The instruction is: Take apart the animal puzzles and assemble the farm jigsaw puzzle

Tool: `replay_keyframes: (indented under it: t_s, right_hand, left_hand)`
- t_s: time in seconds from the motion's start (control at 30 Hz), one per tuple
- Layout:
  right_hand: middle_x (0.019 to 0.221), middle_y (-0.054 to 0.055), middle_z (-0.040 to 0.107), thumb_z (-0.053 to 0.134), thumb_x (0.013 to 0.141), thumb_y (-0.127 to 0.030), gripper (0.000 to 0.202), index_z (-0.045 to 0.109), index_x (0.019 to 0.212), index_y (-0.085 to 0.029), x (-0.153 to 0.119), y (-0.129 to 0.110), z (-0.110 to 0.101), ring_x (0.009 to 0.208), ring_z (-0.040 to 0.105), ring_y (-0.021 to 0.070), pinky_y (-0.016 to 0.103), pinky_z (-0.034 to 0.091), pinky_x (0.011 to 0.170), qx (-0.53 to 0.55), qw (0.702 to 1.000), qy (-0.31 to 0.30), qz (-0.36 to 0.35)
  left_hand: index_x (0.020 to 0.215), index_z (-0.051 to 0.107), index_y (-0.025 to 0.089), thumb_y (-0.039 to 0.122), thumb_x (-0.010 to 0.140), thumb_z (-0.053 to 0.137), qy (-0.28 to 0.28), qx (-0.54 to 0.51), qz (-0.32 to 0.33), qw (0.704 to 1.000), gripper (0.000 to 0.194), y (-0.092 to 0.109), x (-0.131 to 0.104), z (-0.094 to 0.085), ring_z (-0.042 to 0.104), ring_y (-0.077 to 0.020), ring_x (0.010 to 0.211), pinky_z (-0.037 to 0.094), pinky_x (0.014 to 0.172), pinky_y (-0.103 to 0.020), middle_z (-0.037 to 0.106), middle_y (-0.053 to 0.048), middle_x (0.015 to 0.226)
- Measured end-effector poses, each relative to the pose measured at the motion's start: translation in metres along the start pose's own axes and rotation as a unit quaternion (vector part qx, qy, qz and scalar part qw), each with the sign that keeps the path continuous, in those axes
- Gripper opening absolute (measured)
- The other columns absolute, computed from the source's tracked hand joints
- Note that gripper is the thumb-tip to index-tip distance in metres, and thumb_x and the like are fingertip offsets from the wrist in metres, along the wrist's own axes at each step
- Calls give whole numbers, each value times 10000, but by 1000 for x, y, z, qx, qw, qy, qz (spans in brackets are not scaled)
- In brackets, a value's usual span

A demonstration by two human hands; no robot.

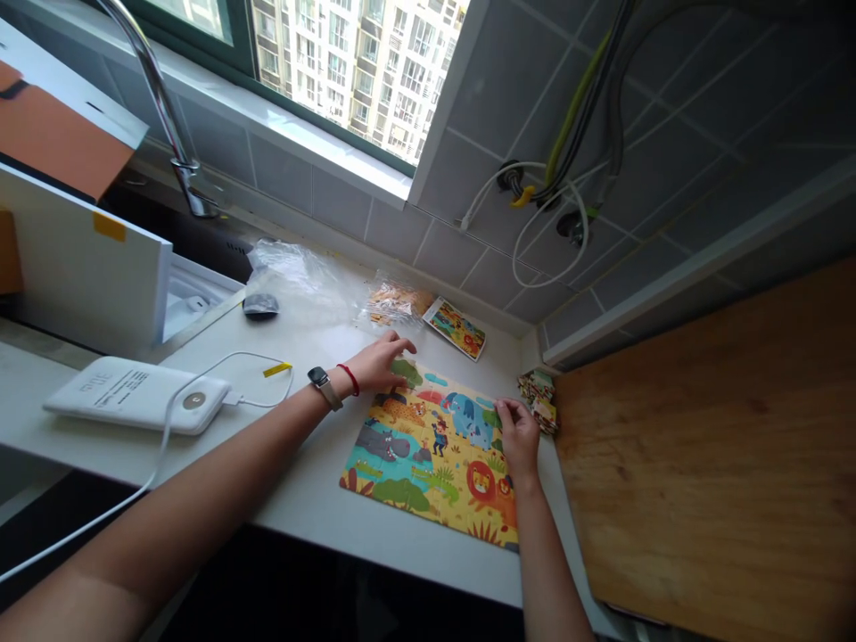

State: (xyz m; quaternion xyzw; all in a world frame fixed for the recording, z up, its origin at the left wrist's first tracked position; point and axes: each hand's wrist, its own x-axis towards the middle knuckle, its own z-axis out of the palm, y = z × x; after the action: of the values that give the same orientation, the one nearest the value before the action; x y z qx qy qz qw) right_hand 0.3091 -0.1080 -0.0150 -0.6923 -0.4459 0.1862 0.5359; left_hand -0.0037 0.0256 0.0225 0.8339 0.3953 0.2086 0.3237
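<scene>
Most of the animal jigsaw [428, 455] looks joined from where I sit: it lies flat on the white tabletop [314, 490], right of the lower middle of the frame, with the hippo, crocodiles, lions, elephants and a small figure running together as one scene. I see no gap in the part that shows. My right grip [520, 434] covers some of the right edge, so I can't vouch for that stretch.

My left grip [380, 364] has its fingers spread and curved over the upper left corner of the scene. On the right, thumb and forefinger come close together at the edge by the elephants; whether they pinch a piece or just press there, I cannot tell.

As for what is left, I count as unplaced a small heap of patterned pieces [539, 401], just beyond the right grip at the right, partly hidden by it. A clear bag [398, 303] near the centre of the frame holds orange-brown bits, apart from the scene. Beside the bag lies a picture card [456, 327] with similar art. I'd judge this scene nearly whole, with the heap and bag apart from it.
</scene>
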Motion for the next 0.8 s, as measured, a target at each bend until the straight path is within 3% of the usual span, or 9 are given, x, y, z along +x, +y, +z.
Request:
replay_keyframes:
  t_s: [0.2,0.3,0.5,0.7,0.8]
  right_hand:
    - [821,87,752,710,770,-676,500,713,855,-183,-1,-1,1,795,697,255,386,583,763,-6,1000,-18,-7]
    - [827,84,756,697,796,-663,476,719,861,-191,-2,-2,1,796,695,252,373,582,750,-24,999,-32,-16]
    - [863,82,756,691,828,-608,423,734,888,-191,-3,-1,3,809,690,250,378,572,782,-62,996,-57,-29]
    - [888,87,759,701,821,-591,398,736,885,-200,-3,-1,4,844,696,266,400,572,826,-68,996,-59,-20]
    - [893,88,760,699,822,-601,402,737,884,-205,-3,-1,5,845,698,271,410,572,830,-72,996,-54,-19]
  left_hand:
    - [1227,649,211,207,764,764,59,-71,-12,996,477,2,4,5,652,-263,1146,540,1006,-393,648,-94,1272]
    - [1250,616,200,207,807,740,51,-176,-52,982,461,0,6,8,698,-250,1086,580,926,-386,717,-99,1197]
    - [1305,585,160,310,835,799,-1,-368,-133,920,538,-2,7,16,735,-209,851,601,747,-342,750,-94,1003]
    - [1252,647,138,276,778,869,22,-472,-211,856,541,-2,6,20,734,-197,827,592,746,-321,745,-80,928]
    - [1262,656,135,254,758,886,8,-515,-231,825,566,1,6,20,741,-197,835,599,754,-315,760,-88,946]
